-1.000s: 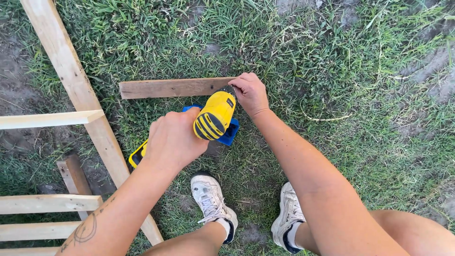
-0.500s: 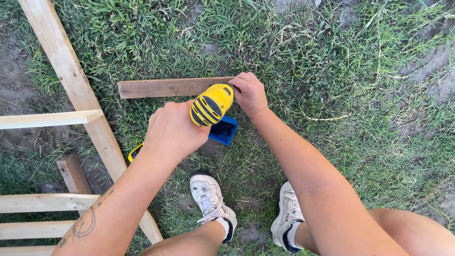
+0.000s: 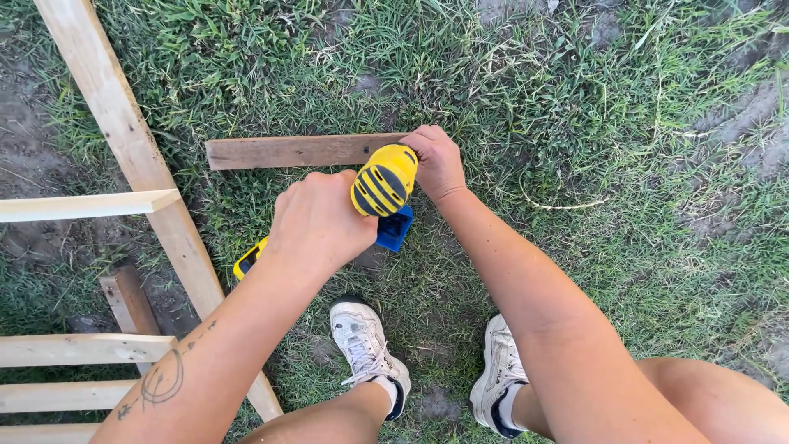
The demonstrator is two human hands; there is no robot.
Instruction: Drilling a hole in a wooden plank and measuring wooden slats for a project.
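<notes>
Left hand: the left hand (image 3: 316,222) has its fingers wrapped tight around the grip of the yellow drill (image 3: 384,179).
Right hand: the right hand (image 3: 436,160) curls its fingers over the end of the short brown board (image 3: 300,151) on the grass (image 3: 616,164).
Change: the drill is now higher and closer to the board's end than a moment ago; the board has not moved.
Meaning: the drill looks lined up with the board.
Nearby: a blue box (image 3: 394,229) under the drill, a pale wooden frame (image 3: 123,140) to the left.
</notes>
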